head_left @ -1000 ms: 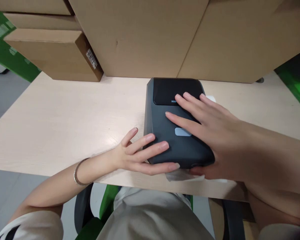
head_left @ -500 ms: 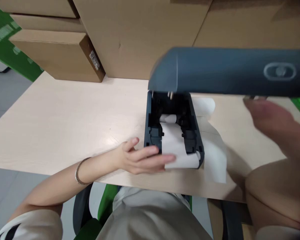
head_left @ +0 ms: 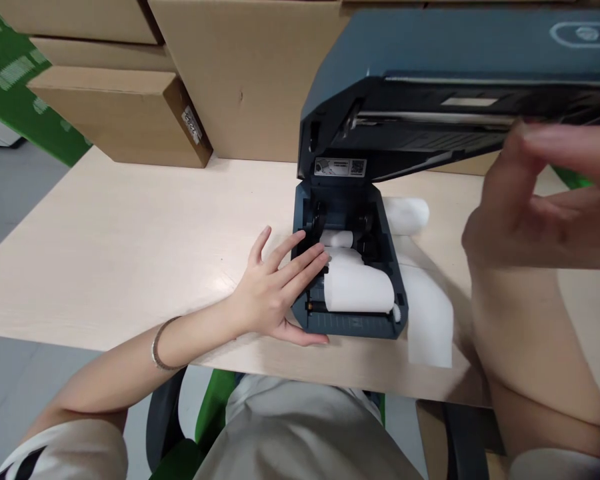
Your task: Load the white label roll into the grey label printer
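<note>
A: Qty & pos. of printer?
B: 1 dark blue-grey plastic box-shaped printer (head_left: 350, 325) is set nr the front edge of the pale wood-grain worktop (head_left: 155, 227); 1 hinged dark blue-grey lid (head_left: 445, 47) is raised.

A: Hands?
B: 2. L hand (head_left: 273, 293) is laid over the printer's L side, fingers spread. R hand (head_left: 535, 213) is held at the lid's underside; whether the lid is pinched can't be told.

A: Paper?
B: Inside: 1 broad white paper strip (head_left: 360, 290), 1 small white roll (head_left: 337, 239) behind it. Outside, just R: 1 larger white roll (head_left: 407, 215), 1 long white strip (head_left: 430, 327).

A: Obstructions?
B: 1 large brown cardboard box (head_left: 250, 87), at rear, is part-hidden by lid; 1 flat brown cardboard box w/ label (head_left: 105, 123) is stood rear L. Printer's L interior is part-covered by L hand.
</note>
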Tool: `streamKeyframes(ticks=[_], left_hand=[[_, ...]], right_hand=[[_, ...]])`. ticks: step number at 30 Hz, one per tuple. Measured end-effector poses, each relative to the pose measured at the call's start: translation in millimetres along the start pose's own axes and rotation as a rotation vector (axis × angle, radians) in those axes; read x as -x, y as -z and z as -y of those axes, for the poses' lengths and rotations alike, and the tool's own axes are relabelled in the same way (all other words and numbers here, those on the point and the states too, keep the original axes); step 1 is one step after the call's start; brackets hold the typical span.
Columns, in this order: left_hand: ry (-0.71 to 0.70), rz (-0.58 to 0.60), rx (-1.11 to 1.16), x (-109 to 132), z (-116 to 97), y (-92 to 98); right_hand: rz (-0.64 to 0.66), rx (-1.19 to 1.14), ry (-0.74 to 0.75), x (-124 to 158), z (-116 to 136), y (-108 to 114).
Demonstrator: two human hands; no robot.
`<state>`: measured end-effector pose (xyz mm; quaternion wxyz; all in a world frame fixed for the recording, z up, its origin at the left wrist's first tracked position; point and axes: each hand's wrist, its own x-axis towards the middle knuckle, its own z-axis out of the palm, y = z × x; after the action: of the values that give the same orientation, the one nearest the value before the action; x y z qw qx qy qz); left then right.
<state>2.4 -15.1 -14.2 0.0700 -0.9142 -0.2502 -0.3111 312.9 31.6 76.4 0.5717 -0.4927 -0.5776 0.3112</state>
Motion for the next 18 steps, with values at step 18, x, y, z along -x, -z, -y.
streamKeyframes(ticks=[18], left_hand=[[-0.020,0.042,0.049,1,5,1.4]], right_hand=[[-0.008,1.029,0.477,-28,-25,-17]])
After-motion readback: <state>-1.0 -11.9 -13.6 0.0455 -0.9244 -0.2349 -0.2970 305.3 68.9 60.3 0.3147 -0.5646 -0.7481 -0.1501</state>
